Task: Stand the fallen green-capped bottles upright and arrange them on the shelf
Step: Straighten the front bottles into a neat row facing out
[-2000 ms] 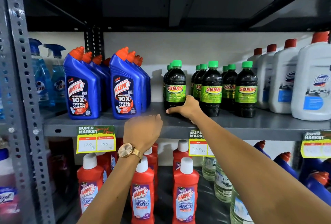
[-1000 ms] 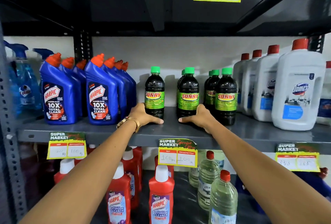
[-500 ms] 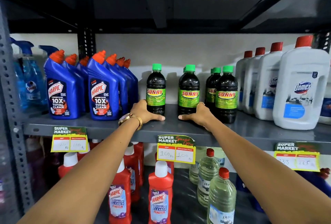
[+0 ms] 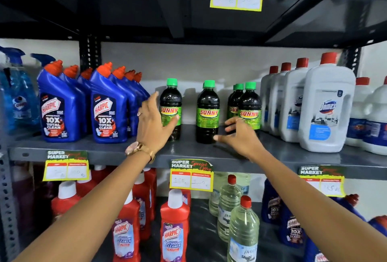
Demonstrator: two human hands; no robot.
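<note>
Several dark green-capped Sunny bottles stand upright on the grey middle shelf (image 4: pixel 188 153). The leftmost bottle (image 4: pixel 170 102) stands alone, a second column (image 4: pixel 208 113) is in the middle, and a third group (image 4: pixel 249 107) stands to the right. My left hand (image 4: pixel 154 124) is open, fingers spread, just left of and in front of the leftmost bottle, the thumb near its label. My right hand (image 4: pixel 238 136) is open, fingers apart, between the middle column and the right group, low near the shelf. Neither hand grips a bottle.
Blue Harpic bottles (image 4: pixel 109 107) crowd the shelf to the left, white Domex jugs (image 4: pixel 326 104) to the right. The shelf above hangs low. Below stand red Harpic bottles (image 4: pixel 174 228) and clear bottles (image 4: pixel 243 230). Yellow price tags (image 4: pixel 191 175) hang on the shelf edge.
Both hands have lifted off the shelf by the bottle bases and opened up. The left hand rose beside the leftmost bottle; the right moved right towards the right group.
</note>
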